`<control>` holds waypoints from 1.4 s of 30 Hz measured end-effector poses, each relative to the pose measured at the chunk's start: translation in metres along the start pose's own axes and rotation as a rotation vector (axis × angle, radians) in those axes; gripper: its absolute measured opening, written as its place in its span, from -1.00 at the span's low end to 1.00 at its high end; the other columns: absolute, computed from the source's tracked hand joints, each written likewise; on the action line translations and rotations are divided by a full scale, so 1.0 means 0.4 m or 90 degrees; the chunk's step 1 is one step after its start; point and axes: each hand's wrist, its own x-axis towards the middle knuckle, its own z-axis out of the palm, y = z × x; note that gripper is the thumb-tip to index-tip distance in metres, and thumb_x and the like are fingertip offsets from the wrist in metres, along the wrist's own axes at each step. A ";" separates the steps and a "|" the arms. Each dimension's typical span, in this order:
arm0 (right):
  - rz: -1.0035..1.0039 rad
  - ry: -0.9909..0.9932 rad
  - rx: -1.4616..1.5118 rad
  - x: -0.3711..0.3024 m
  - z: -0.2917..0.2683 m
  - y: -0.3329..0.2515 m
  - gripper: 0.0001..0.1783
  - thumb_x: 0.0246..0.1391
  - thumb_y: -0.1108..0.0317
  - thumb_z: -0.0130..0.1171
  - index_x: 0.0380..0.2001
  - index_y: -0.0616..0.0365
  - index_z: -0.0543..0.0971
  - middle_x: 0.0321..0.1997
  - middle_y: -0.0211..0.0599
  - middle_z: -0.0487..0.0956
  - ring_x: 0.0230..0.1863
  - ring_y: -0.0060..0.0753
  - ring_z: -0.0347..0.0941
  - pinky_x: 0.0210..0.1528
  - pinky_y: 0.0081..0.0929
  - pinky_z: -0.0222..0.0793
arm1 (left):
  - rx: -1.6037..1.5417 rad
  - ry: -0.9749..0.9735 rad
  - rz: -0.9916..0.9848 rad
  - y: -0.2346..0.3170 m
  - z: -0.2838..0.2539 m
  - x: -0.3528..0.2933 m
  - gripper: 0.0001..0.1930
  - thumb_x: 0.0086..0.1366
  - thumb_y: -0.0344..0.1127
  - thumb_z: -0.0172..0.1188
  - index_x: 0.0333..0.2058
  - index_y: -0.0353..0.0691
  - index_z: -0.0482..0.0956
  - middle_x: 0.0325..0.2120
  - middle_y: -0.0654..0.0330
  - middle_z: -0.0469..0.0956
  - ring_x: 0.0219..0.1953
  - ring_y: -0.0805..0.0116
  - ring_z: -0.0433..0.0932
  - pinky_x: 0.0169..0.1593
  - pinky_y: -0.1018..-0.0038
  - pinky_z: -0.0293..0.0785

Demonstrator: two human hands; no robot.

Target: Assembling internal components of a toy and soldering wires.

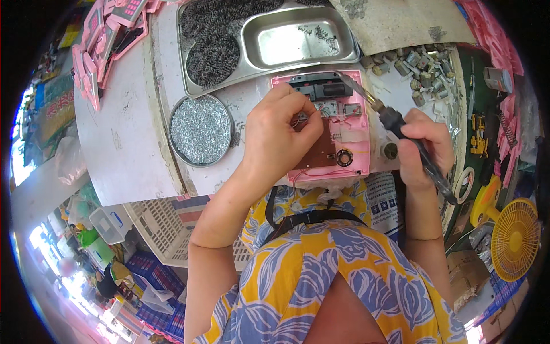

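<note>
My right hand (425,150) is closed around the black handle of a soldering iron (394,120). Its metal shaft points up and left, over the right side of a pink plastic housing (360,167) on the table. Over the left side of this housing, my left hand (279,127) is curled in a pinch; thin wires show near its fingertips, but what it grips is hidden. Inside the housing lie a brown circuit board (318,150), a black plastic mechanism (322,86) along the far edge, a small metal motor (352,109) and a round black ring-shaped part (344,157).
Beyond the housing stands a metal tray (247,60) with dark coiled springs. A round tin (173,129) of small silvery screws sits left. Small metal motors (421,71) lie at right, pink plastic parts (94,54) far left. A yellow fan (515,238) stands right.
</note>
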 end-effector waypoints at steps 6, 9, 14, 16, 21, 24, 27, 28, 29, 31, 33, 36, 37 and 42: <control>0.000 -0.083 -0.061 -0.016 -0.037 -0.020 -0.70 -0.02 0.52 0.40 -0.20 0.25 0.55 -0.59 -0.40 0.46 -0.62 -0.56 0.26 -0.60 -0.57 0.06 | 0.042 0.020 -0.002 -0.002 0.017 0.007 -0.92 0.10 -0.39 0.34 -0.47 -0.20 0.60 -0.50 0.16 0.50 -0.53 0.17 0.54 -0.45 0.30 0.45; -0.025 -0.097 -0.078 -0.018 -0.038 -0.016 -0.71 -0.04 0.52 0.39 -0.22 0.26 0.55 -0.60 -0.39 0.48 -0.64 -0.54 0.29 -0.62 -0.56 0.08 | 0.035 0.019 -0.002 -0.004 0.020 0.007 -0.91 0.11 -0.37 0.35 -0.47 -0.19 0.61 -0.51 0.18 0.50 -0.53 0.17 0.54 -0.46 0.29 0.44; -0.042 -0.124 -0.126 -0.014 -0.036 -0.014 -0.74 -0.06 0.53 0.39 -0.27 0.26 0.56 -0.61 -0.36 0.50 -0.67 -0.51 0.28 -0.63 -0.57 0.09 | 0.061 0.022 -0.004 -0.005 0.023 0.008 -0.92 0.12 -0.35 0.35 -0.46 -0.17 0.62 -0.52 0.19 0.50 -0.54 0.17 0.53 -0.47 0.30 0.44; -0.050 -0.122 -0.121 -0.008 -0.029 -0.012 -0.74 -0.06 0.53 0.39 -0.28 0.26 0.56 -0.61 -0.37 0.50 -0.68 -0.51 0.27 -0.64 -0.56 0.08 | 0.069 0.027 -0.002 -0.007 0.025 0.008 -0.92 0.12 -0.35 0.34 -0.46 -0.16 0.62 -0.52 0.20 0.51 -0.55 0.17 0.53 -0.47 0.30 0.44; -0.065 -0.132 -0.136 0.000 -0.023 -0.007 -0.74 -0.08 0.52 0.40 -0.29 0.26 0.56 -0.61 -0.38 0.51 -0.69 -0.50 0.27 -0.66 -0.54 0.07 | 0.067 0.033 -0.003 -0.004 0.028 0.008 -0.92 0.13 -0.34 0.34 -0.46 -0.15 0.62 -0.52 0.20 0.51 -0.55 0.18 0.53 -0.48 0.30 0.42; -0.070 -0.137 -0.149 0.001 -0.023 -0.003 -0.74 -0.09 0.52 0.41 -0.30 0.26 0.56 -0.60 -0.37 0.51 -0.69 -0.49 0.27 -0.66 -0.54 0.08 | 0.069 0.036 -0.003 -0.005 0.029 0.007 -0.91 0.14 -0.33 0.34 -0.46 -0.14 0.61 -0.52 0.20 0.51 -0.55 0.18 0.53 -0.49 0.29 0.42; -0.071 -0.135 -0.157 0.002 -0.022 -0.002 -0.74 -0.09 0.51 0.41 -0.30 0.26 0.56 -0.60 -0.36 0.51 -0.69 -0.48 0.28 -0.66 -0.53 0.09 | 0.079 0.035 -0.001 -0.003 0.030 0.008 -0.90 0.14 -0.32 0.34 -0.47 -0.14 0.60 -0.52 0.20 0.52 -0.55 0.17 0.53 -0.49 0.29 0.42; -0.070 -0.134 -0.160 0.002 -0.021 -0.003 -0.74 -0.09 0.51 0.41 -0.30 0.25 0.56 -0.60 -0.36 0.51 -0.69 -0.48 0.28 -0.66 -0.53 0.09 | 0.084 0.034 0.000 -0.002 0.030 0.009 -0.90 0.14 -0.32 0.34 -0.47 -0.14 0.60 -0.52 0.20 0.52 -0.55 0.17 0.54 -0.49 0.29 0.42; -0.071 -0.132 -0.161 0.001 -0.020 -0.001 -0.74 -0.08 0.51 0.41 -0.30 0.25 0.56 -0.60 -0.35 0.51 -0.69 -0.48 0.28 -0.65 -0.53 0.09 | 0.085 0.036 0.001 -0.003 0.030 0.008 -0.90 0.14 -0.32 0.34 -0.47 -0.14 0.60 -0.52 0.20 0.52 -0.55 0.17 0.54 -0.48 0.29 0.43; -0.070 -0.132 -0.154 0.001 -0.016 0.003 -0.75 -0.08 0.51 0.41 -0.30 0.25 0.56 -0.60 -0.35 0.51 -0.69 -0.48 0.28 -0.65 -0.53 0.10 | 0.089 0.040 0.003 -0.004 0.032 0.005 -0.91 0.14 -0.32 0.34 -0.47 -0.14 0.60 -0.52 0.20 0.52 -0.55 0.17 0.54 -0.48 0.29 0.43; -0.070 -0.133 -0.157 0.002 -0.016 0.002 -0.74 -0.08 0.51 0.42 -0.30 0.25 0.57 -0.59 -0.35 0.52 -0.68 -0.47 0.29 -0.65 -0.53 0.11 | 0.083 0.040 -0.002 -0.001 0.033 0.006 -0.91 0.14 -0.33 0.34 -0.47 -0.13 0.60 -0.53 0.20 0.51 -0.55 0.17 0.54 -0.48 0.29 0.43; -0.078 -0.135 -0.170 0.005 -0.018 0.001 -0.72 -0.11 0.52 0.43 -0.29 0.25 0.57 -0.57 -0.34 0.53 -0.65 -0.45 0.31 -0.63 -0.53 0.13 | 0.077 0.042 -0.004 -0.001 0.032 0.007 -0.91 0.14 -0.33 0.34 -0.47 -0.13 0.60 -0.53 0.20 0.51 -0.56 0.17 0.53 -0.49 0.30 0.43; -0.084 -0.137 -0.173 0.008 -0.019 0.002 -0.71 -0.13 0.53 0.43 -0.29 0.24 0.57 -0.56 -0.34 0.53 -0.65 -0.44 0.32 -0.63 -0.53 0.14 | 0.075 0.043 -0.003 -0.002 0.032 0.007 -0.91 0.14 -0.33 0.34 -0.48 -0.13 0.60 -0.53 0.20 0.51 -0.56 0.17 0.53 -0.49 0.30 0.43; -0.089 -0.145 -0.169 0.012 -0.024 0.003 -0.69 -0.17 0.56 0.44 -0.29 0.22 0.58 -0.55 -0.34 0.53 -0.62 -0.43 0.33 -0.61 -0.53 0.16 | 0.101 0.053 0.007 -0.003 0.037 0.005 -0.90 0.13 -0.33 0.34 -0.49 -0.13 0.59 -0.53 0.20 0.50 -0.57 0.17 0.53 -0.50 0.30 0.42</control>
